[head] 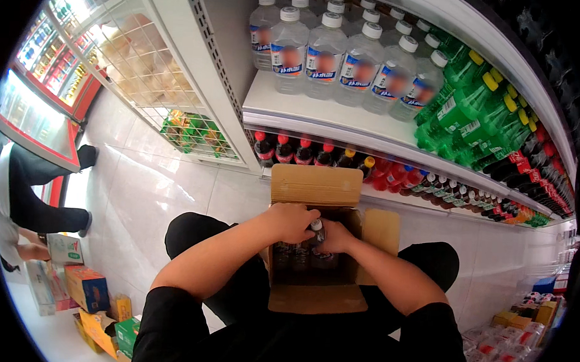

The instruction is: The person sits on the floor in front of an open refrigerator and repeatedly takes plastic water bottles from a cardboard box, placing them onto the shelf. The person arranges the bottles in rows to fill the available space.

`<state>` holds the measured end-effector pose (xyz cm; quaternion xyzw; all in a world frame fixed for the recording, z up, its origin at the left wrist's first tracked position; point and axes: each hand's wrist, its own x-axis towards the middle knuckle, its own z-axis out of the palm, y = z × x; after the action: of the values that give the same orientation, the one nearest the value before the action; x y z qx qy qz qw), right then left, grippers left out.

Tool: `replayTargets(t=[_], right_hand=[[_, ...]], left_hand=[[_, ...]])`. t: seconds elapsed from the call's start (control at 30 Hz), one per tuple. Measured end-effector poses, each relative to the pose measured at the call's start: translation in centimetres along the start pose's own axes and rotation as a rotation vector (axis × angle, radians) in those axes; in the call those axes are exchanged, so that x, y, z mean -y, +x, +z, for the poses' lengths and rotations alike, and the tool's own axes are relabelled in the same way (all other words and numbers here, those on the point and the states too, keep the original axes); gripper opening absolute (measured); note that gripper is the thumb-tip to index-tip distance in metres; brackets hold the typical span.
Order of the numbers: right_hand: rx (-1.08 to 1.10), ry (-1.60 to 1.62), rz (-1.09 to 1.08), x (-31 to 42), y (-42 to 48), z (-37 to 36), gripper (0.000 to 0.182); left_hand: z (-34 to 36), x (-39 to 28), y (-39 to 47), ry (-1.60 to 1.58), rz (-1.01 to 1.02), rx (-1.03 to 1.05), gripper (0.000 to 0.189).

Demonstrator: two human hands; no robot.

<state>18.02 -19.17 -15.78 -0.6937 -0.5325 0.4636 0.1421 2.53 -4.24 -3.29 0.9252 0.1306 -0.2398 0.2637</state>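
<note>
Between my knees stands an open cardboard carton (pixel 318 299) with its flaps folded outward. A clear plastic bottle with a white cap (pixel 316 225) is upright at the carton's mouth. My right hand (pixel 336 236) is wrapped around the bottle's side. From the other side, the fingers of my left hand (pixel 293 223) curl about its cap and neck. Lower in the carton, more clear bottles (pixel 300 258) stand close together; their tops are partly hidden by my hands.
Ahead, a white shelf (pixel 283 97) holds rows of white-capped water bottles (pixel 326 58) and green bottles (pixel 465 108). Dark drink bottles (pixel 305 150) line the shelf below. A wire rack (pixel 154 75) stands left. Beyond are a person's legs (pixel 45 191) and several boxes (pixel 87 286). Wrapped packs (pixel 504 344) lie right.
</note>
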Motion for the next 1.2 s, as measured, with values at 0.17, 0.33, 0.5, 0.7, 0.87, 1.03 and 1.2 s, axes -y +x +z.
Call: replayTargets(t=[0.17,0.33,0.5,0.7,0.87,1.03,1.2], right_hand=[[0.206,-0.189,0.051,-4.2,1.6,1.6,0.075],[0.237,-0.195,0.039,-7.6,3.7,3.0,0.075],[0.443,-0.192,0.192,-7.4,5.6,3.2,0.084],[0.298,-0.083,0.356,-8.1,6.1,4.1,0.065],[0.034,-0.475,0.309,-11.8,8.1,5.1,0.04],[-0.116,-0.446,0.471,-10.0,7.6,7.4,0.03],[-0.022,-0.532,0.541,-10.2,7.8,9.1,0.045]], left_hand=[[0.6,0.8,-0.3,0.217,-0.062,0.159,0.051],[0.5,0.7,-0.2,0.202,-0.079,0.172,0.048],[1.0,1.1,-0.1,0.198,-0.097,0.149,0.048],[1.4,1.5,-0.3,0.176,-0.12,0.124,0.048],[0.7,1.2,-0.5,0.211,-0.087,0.107,0.051],[1.2,1.8,-0.6,0.214,-0.069,0.032,0.05],[1.2,1.4,-0.1,0.195,-0.099,0.076,0.048]])
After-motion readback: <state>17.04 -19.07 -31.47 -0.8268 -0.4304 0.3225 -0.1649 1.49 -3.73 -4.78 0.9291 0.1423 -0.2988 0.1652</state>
